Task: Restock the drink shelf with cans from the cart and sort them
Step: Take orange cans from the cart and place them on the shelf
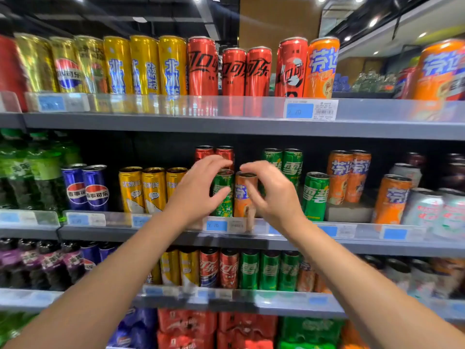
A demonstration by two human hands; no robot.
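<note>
Shelving [226, 124] fills the view in grey tiers, each fronted by a clear lip with blue price tags. Top tier holds tall gold cans, yellow cans [144, 65], red cans [202, 66] and orange ones at the right. Middle shelf [156, 236], where the hands work, carries green bottles [22, 170] at far left, then two blue cans [85, 188], three yellow ones, a gap with red cans set further back, green cans, orange cans and pale cans at far right. Lower tiers show more rows of yellow, red and green cans, with shrink-wrapped packs at the bottom. Two bare forearms reach up from the lower corners to the middle shelf. Left hand [198, 187] has its fingers arched above a green can [222, 195] and its thumb beside it, apparently not closed on it. Right hand [271, 192] curves the same way at an orange can [245, 195], fingers bent over the top and thumb low in front; whether it touches cannot be told. Both cans stand upright, side by side and touching, at the front edge behind a price tag [217, 225].
</note>
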